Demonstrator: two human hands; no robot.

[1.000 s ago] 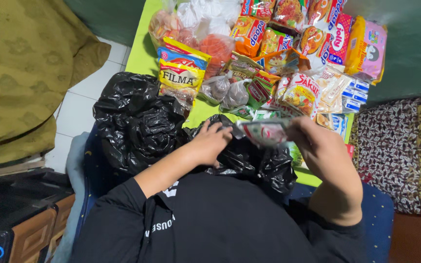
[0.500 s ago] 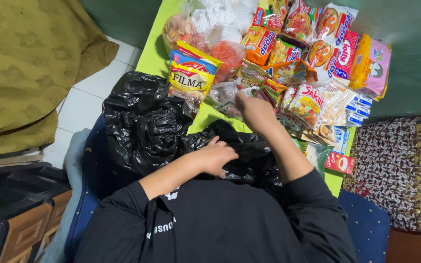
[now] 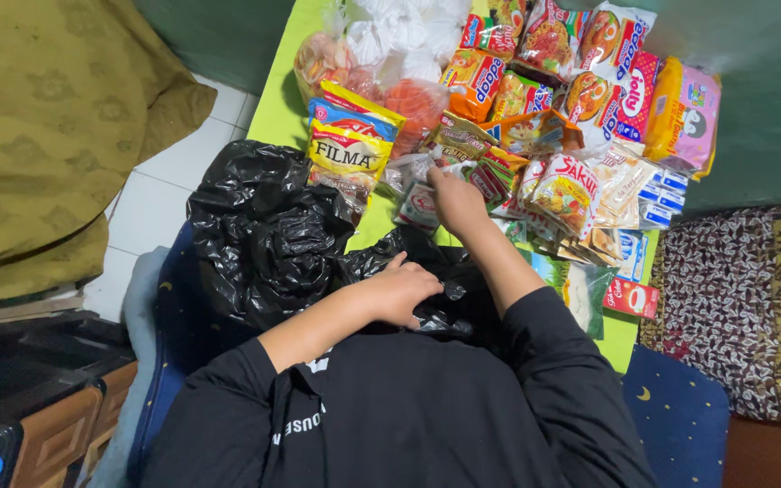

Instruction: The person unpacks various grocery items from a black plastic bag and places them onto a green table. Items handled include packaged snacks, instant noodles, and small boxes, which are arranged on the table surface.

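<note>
R hand (image 3: pixel 456 201) reaches fwd, fingers curled down onto a small white sachet (image 3: pixel 419 208) just under its fingertips; can't tell if it's actually gripped. L hand (image 3: pixel 399 291) lies half-closed on the black plastic bag (image 3: pixel 264 235), pressing the crumpled film near its mouth.

Risk: packets just beyond R hand are heaped loose, so a sideways drag could topple them. Thin bag may tear or slip shut if L hand eases.

Count: 1 black bag, 1 yellow-blue pouch (image 3: pixel 350 145) left of R hand, 1 small red box (image 3: pixel 630 298) to its right; noodle packs too overlapped to count.
</note>
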